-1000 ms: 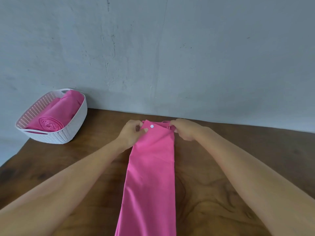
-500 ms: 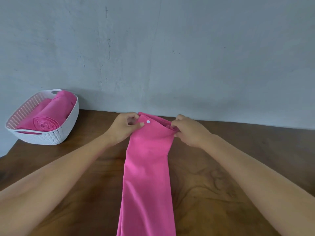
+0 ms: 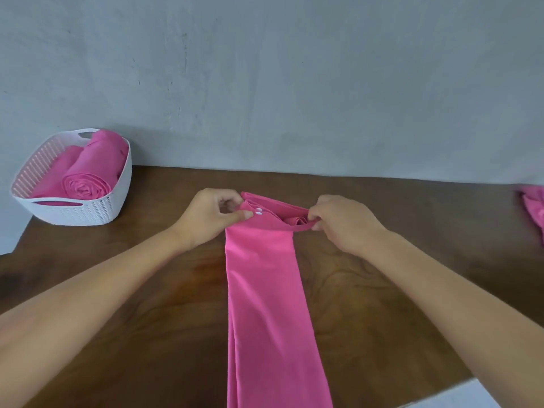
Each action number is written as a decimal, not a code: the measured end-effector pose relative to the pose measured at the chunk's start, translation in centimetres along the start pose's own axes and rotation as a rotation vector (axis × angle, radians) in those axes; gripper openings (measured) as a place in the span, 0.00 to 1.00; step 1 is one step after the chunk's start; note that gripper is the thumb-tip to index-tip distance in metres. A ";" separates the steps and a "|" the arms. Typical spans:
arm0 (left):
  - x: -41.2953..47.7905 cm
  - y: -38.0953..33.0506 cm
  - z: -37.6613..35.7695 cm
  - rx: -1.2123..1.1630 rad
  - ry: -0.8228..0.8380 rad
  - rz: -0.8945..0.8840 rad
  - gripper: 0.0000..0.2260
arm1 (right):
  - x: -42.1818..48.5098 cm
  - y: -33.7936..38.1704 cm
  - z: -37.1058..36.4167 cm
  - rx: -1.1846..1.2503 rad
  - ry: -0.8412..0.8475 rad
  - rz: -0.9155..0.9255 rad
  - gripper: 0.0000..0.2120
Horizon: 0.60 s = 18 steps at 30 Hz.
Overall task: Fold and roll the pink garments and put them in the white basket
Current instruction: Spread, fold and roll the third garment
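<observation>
Hands at top end of pink garment (image 3: 265, 290), mid-frame.
L hand (image 3: 210, 216) & R hand (image 3: 343, 220) fingers pinching its far edge; white basket (image 3: 88, 213) w/ pink rolls (image 3: 85, 178) upper left.

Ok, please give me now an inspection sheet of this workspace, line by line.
Surface: brown wooden table.
Job's things: pink garment lies on it as a long folded strip; white basket, far left, holds rolled pink garments; more pink cloth at the right edge, cut off.
Clutter: nothing seen.
Grippers: left hand and right hand each pinch the strip's far end.
Cables: nothing seen.
Surroundings: grey wall behind.
</observation>
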<state>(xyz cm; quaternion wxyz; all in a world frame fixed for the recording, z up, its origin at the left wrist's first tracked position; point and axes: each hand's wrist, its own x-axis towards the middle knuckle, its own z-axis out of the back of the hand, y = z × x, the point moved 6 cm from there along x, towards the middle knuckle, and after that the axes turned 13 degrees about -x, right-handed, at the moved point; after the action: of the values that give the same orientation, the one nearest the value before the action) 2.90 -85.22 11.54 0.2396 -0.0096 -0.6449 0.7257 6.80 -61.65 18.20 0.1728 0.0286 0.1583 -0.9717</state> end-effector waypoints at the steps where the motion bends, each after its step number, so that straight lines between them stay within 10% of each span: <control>1: -0.6 0.2 -0.2 0.000 0.020 0.016 0.08 | -0.7 0.5 -0.6 0.001 -0.013 -0.020 0.06; 18: -11.6 5.2 -6.0 0.108 0.118 0.268 0.08 | -11.3 7.0 -13.1 0.291 -0.038 -0.206 0.07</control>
<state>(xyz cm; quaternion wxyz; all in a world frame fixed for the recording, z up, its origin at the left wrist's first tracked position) 13.40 -84.11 2.24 0.1782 -0.1253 -0.5828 0.7829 19.86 -59.98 4.91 0.0694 0.0184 0.0149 -0.9973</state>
